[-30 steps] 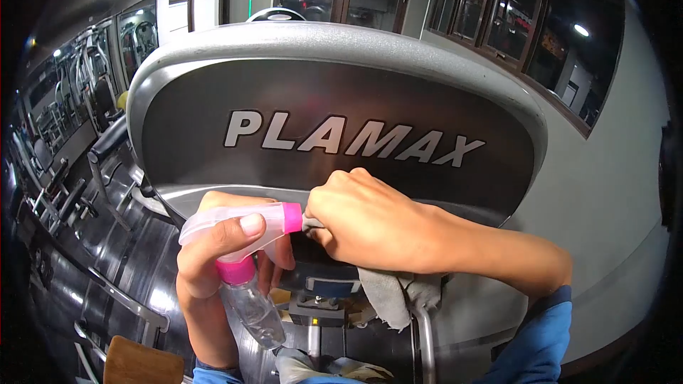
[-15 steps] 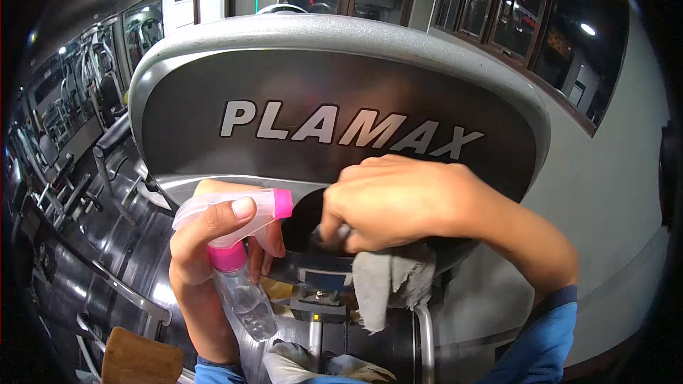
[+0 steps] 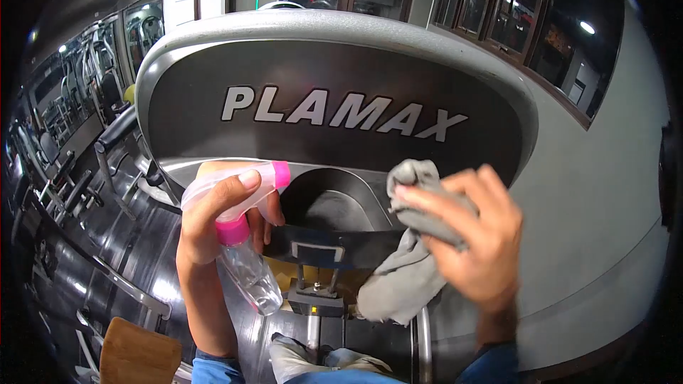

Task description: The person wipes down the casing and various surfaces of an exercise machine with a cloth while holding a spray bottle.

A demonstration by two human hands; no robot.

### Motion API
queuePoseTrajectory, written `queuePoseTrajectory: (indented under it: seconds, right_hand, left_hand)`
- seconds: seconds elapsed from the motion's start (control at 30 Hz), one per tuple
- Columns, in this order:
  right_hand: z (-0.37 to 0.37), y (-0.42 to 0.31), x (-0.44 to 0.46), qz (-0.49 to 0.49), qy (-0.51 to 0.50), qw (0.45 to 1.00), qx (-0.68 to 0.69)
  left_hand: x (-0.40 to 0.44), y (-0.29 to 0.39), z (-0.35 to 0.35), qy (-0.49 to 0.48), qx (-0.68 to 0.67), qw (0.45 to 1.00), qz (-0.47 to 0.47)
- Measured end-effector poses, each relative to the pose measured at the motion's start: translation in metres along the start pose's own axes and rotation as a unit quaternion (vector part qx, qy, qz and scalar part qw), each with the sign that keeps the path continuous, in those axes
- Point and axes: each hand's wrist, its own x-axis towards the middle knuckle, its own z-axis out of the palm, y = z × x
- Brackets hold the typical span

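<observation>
Left hand (image 3: 200,231): left of centre, fingers wrapped round the bottle (image 3: 247,270), thumb on top of the spray head.
Bottle: left of centre, tilted, clear body, pink collar, pink nozzle (image 3: 282,173) facing right.
Right hand (image 3: 478,245): right of centre, a bit blurred, fingers gripping the cloth (image 3: 405,284).
Cloth: grey, bunched up at the fingers, loose part hanging toward lower centre.
Recess (image 3: 334,206): black, rounded, mid-frame, between bottle and cloth.
Panel (image 3: 299,64): black, silver rim, light PLAMAX lettering, spans upper middle.
Seat (image 3: 139,352): brown, lower left.
Gym machines (image 3: 92,85): along left side.
Windows (image 3: 512,18): dark frames, upper right.
Sleeves (image 3: 213,368): blue, bottom edge.
</observation>
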Motion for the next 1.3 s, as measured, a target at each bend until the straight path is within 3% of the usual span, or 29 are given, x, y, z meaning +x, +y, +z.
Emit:
queuePoseTrajectory:
  seconds: [0.07,0.2,0.33,0.43,0.53,0.7,0.93,1.1,1.3]
  right_hand:
    - [0.027,-0.009,-0.033,0.020,0.064,0.996,-0.056]
    - [0.086,-0.022,-0.072,0.002,0.167,0.986,-0.025]
    - [0.116,-0.024,-0.095,-0.077,0.148,0.986,0.023]
    - [0.111,-0.004,-0.098,-0.057,0.199,0.978,-0.031]
    - [0.099,-0.015,-0.078,0.019,0.198,0.980,-0.016]
    - [0.115,-0.047,-0.078,-0.074,0.101,0.992,-0.006]
    - [0.095,-0.049,-0.055,0.020,0.171,0.985,-0.032]
    - [0.130,-0.072,-0.061,-0.063,0.108,0.992,-0.029]
    - [0.099,-0.053,-0.053,-0.006,0.158,0.985,-0.076]
  left_hand:
    - [0.000,0.001,0.001,0.001,0.024,1.000,0.007]
    - [-0.002,0.001,0.004,0.017,0.052,0.998,0.016]
    - [-0.006,0.000,0.002,0.021,0.073,0.996,0.042]
    - [-0.009,-0.010,0.000,0.032,0.057,0.996,0.055]
    - [-0.015,-0.012,0.003,0.049,0.074,0.992,0.085]
    - [-0.025,-0.018,0.003,0.090,0.049,0.988,0.113]
    - [-0.035,-0.025,-0.012,0.035,0.053,0.993,0.096]
    - [-0.034,-0.022,-0.017,0.029,0.044,0.995,0.083]
    - [-0.032,-0.024,-0.042,0.000,0.037,0.995,0.088]
